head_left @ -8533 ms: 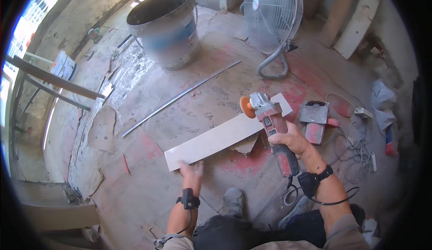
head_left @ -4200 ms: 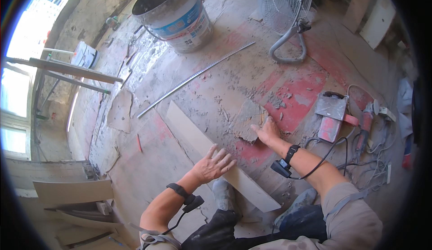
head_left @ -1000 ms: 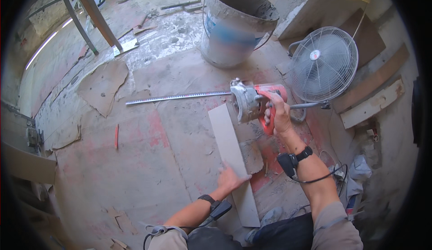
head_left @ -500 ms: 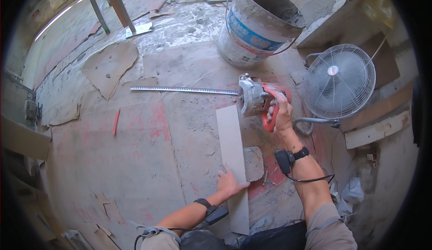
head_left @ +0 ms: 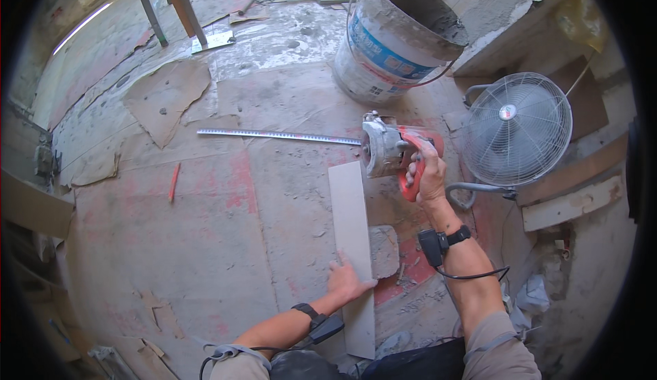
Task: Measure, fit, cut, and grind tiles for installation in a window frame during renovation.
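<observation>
My right hand (head_left: 430,174) is closed around the red handle of a handheld power cutter (head_left: 384,147) with a dusty grey metal front. The cutter is just beyond the far end of a long, pale tile strip (head_left: 348,205). Across the nearer part of that strip lies my left hand (head_left: 348,284), gripping it with the fingers toward its left edge and the thumb over its right edge. A flat, rough grey slab (head_left: 384,251) lies against the strip's right side, partly covered by it. Left of the cutter, a steel ruler (head_left: 274,135) lies flat on the floor.
A mortar-stained bucket (head_left: 383,51) stands beyond the cutter. To the right is a round floor fan (head_left: 517,127) on a tubular stand. A red pencil-like stick (head_left: 174,181) and torn cardboard (head_left: 168,99) lie on the dusty floor at left. Props (head_left: 179,3) rise at far left.
The view has shifted slightly. The near end of the tile strip, with my left hand on it, has moved a little to the left. My right hand keeps the cutter in place.
</observation>
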### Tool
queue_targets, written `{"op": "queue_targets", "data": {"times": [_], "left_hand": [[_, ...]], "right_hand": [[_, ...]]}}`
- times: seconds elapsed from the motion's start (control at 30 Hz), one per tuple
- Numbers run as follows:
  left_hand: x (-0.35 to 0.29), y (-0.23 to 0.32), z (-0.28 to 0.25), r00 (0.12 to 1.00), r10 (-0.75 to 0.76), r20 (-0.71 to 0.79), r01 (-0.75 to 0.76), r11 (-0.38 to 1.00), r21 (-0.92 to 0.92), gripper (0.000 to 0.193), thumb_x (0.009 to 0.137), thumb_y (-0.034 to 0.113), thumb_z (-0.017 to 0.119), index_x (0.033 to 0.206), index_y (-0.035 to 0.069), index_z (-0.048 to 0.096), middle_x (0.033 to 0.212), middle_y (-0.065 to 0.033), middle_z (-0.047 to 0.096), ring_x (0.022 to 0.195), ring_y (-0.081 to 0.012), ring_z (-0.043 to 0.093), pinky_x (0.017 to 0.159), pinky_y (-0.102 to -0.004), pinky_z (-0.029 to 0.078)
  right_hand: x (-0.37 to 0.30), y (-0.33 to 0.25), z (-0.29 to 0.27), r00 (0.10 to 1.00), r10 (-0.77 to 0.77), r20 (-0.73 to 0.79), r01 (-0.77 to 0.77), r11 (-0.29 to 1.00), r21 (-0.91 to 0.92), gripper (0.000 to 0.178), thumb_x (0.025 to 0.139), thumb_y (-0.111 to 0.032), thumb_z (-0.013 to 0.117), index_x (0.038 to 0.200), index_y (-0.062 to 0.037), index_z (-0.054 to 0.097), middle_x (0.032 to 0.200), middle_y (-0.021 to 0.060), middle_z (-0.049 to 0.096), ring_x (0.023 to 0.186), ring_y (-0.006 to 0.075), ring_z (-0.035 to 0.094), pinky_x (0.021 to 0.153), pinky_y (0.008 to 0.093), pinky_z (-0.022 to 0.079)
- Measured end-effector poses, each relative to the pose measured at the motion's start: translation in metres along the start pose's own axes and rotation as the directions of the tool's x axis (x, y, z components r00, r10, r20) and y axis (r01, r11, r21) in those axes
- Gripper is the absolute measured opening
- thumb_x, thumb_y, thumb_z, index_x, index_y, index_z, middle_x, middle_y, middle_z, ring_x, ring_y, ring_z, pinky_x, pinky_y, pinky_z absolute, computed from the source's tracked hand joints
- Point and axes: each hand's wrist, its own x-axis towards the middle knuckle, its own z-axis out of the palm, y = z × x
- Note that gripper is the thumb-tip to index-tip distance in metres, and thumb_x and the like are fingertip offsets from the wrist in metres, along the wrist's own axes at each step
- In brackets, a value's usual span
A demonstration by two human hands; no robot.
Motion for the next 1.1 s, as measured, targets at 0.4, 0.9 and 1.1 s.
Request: {"op": "queue_targets", "data": {"times": [0.4,0.9,1.1], "left_hand": [[0.0,0.003,-0.003,0.999,0.011,-0.031,-0.01,0.999,0.051,0.144,0.064,0.06,0.085,0.152,-0.012,-0.003,0.14,-0.0475,0.033,0.124,-0.0518,0.051,0.102,-0.0446,0.049],[-0.001,0.001,0.0,0.999,0.029,-0.04,-0.027,0.998,0.065,0.146,0.063,0.06,0.086,0.152,-0.013,-0.005,0.135,-0.0435,0.038,0.114,-0.0495,0.057,0.098,-0.0448,0.051],[-0.001,0.002,-0.001,0.999,-0.017,-0.028,0.018,0.999,0.038,0.14,0.064,0.059,0.085,0.156,-0.003,-0.001,0.135,-0.0361,0.042,0.116,-0.0487,0.056,0.095,-0.0495,0.051]], "right_hand": [[-0.003,-0.004,0.004,1.0,0.008,0.006,-0.008,1.0,-0.019,0.05,0.091,-0.055,0.057,0.09,-0.0056,0.056,0.062,0.0007,0.048,0.044,0.0105,0.046,0.039,0.025,0.039],[-0.003,0.006,-0.006,1.0,0.017,0.023,-0.017,1.0,0.022,0.053,0.094,-0.053,0.054,0.112,-0.0044,0.064,0.072,0.001,0.049,0.049,0.0094,0.047,0.04,0.0253,0.04],[-0.005,-0.002,0.001,1.0,0.005,-0.005,-0.005,0.997,0.078,0.048,0.092,-0.051,0.056,0.096,-0.0039,0.058,0.067,0.0018,0.049,0.047,0.0113,0.046,0.04,0.0262,0.041]]}}
